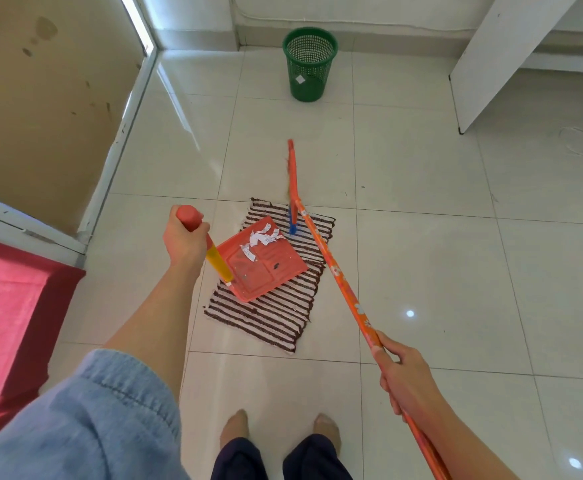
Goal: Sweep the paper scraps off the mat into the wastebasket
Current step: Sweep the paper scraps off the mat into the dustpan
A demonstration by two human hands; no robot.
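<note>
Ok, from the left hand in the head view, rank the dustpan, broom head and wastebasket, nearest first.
From the left hand:
1. Dustpan, just right of it, on the mat.
2. Broom head, beyond the mat's far edge.
3. Wastebasket, far off by the back wall.

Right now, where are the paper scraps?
In the head view, the paper scraps lie in the red dustpan, which sits on the striped mat, left of the broom.

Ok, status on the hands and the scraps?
Left hand on dustpan, right hand on broom. Scraps in pan. Wastebasket path clear.
</note>
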